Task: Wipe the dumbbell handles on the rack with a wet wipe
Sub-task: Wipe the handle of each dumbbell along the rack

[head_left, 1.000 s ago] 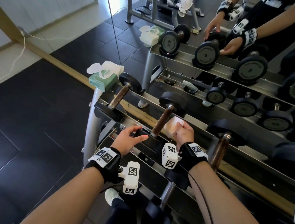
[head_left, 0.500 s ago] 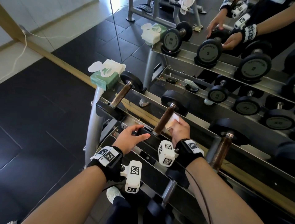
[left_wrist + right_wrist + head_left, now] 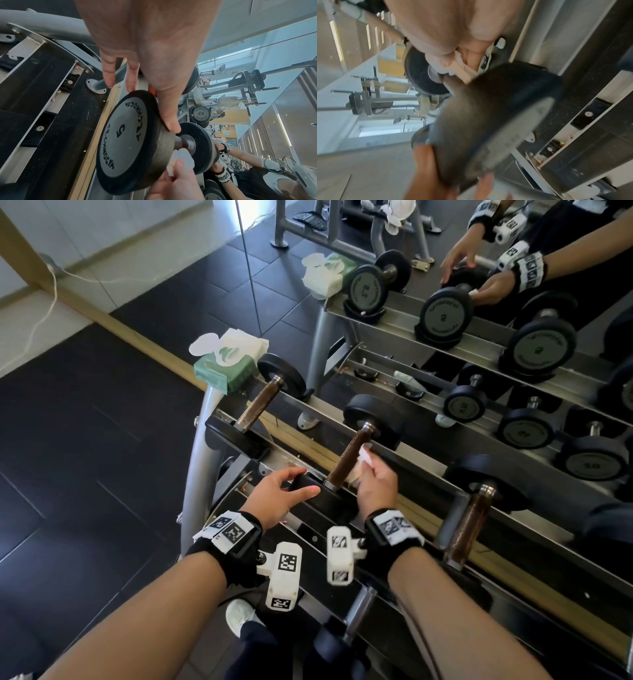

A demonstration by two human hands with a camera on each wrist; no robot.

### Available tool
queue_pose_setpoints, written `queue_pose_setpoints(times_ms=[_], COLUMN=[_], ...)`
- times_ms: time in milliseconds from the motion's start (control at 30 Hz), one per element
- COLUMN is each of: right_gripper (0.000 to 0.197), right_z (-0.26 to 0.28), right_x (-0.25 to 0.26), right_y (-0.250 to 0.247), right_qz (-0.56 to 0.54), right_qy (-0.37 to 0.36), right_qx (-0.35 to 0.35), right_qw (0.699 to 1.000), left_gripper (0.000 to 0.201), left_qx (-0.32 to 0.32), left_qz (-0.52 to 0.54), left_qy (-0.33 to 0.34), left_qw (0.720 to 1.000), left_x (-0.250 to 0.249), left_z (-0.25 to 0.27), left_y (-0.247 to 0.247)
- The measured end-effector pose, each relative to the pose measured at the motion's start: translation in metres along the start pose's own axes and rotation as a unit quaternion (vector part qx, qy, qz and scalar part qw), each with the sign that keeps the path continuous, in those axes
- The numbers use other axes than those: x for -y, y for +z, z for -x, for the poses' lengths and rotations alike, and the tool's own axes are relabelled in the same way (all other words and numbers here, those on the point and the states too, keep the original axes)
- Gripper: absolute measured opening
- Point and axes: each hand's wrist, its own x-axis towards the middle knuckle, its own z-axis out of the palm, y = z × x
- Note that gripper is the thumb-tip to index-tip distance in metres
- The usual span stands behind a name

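The middle dumbbell on the top rack tier has a dark brown handle [image 3: 347, 460] and black heads. My left hand [image 3: 294, 484] grips its near head [image 3: 128, 135], marked 5, with the thumb [image 3: 169, 121] on the rim. My right hand [image 3: 371, 470] pinches a folded white wet wipe [image 3: 362, 458] against the right side of that handle. The left wrist view shows the wipe [image 3: 181, 158] at the handle just behind the near head. The right wrist view is blurred, with the wipe [image 3: 458, 63] bunched in the fingers by the far head.
A green pack of wet wipes [image 3: 226, 368] lies on the rack's left end. Two more dumbbells stand on the same tier, one to the left [image 3: 255, 409] and one to the right [image 3: 469, 525]. A lower tier holds another [image 3: 356, 611]. A mirror behind reflects the rack.
My right hand has brought the wipe left, from just beside the handle onto it. The left hand has kept its hold on the near head.
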Motion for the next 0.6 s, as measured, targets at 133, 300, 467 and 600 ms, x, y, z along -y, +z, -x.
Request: queue_pose_setpoints(times_ms=[133, 300, 467, 600], right_gripper=[0.030, 0.031, 0.034, 0.031], right_z=[0.038, 0.005, -0.008, 0.023], right_x=[-0.018, 0.017, 0.022, -0.001], right_y=[-0.004, -0.036, -0.009, -0.012], right_qz=[0.012, 0.049, 0.137, 0.200], right_qy=[-0.013, -0.038, -0.078, -0.119], right_qx=[0.081, 0.049, 0.030, 0.097], right_qw=[0.997, 0.997, 0.987, 0.968], left_gripper=[0.057, 0.057, 0.058, 0.058], left_qx=[0.004, 0.003, 0.013, 0.016], left_qz=[-0.003, -0.009, -0.034, -0.046], left_qy=[-0.003, -0.010, -0.009, -0.008], left_qw=[1.000, 1.000, 0.999, 0.999], left_x=[0.000, -0.001, -0.002, -0.002], left_z=[-0.001, -0.001, -0.004, -0.006], left_y=[-0.001, -0.001, -0.006, -0.008])
